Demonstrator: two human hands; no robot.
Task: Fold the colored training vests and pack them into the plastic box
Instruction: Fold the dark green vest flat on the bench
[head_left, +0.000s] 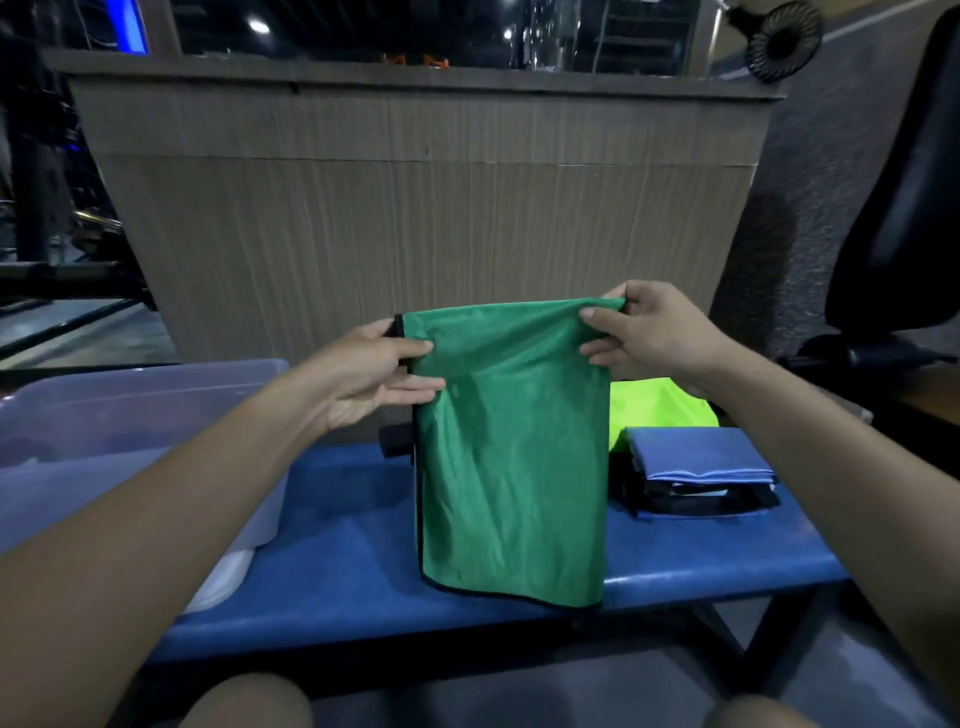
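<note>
A green vest (511, 457) with black trim hangs folded lengthwise in the air over the blue bench (343, 561). My left hand (376, 376) pinches its top left corner between thumb and fingers. Its top right corner is pinched by my right hand (652, 338). The vest's lower hem reaches the bench's front edge. A translucent plastic box (135, 410) stands on the bench at the left. To the right lie a folded blue vest (696, 457) on a small stack and a neon yellow vest (657, 405) behind it.
A wood-panelled counter (415, 208) rises just behind the bench. A black office chair (904, 218) stands at the right, with a small fan (784, 41) above it. My knees show at the bottom edge. A white lid-like piece (221, 582) lies under the box.
</note>
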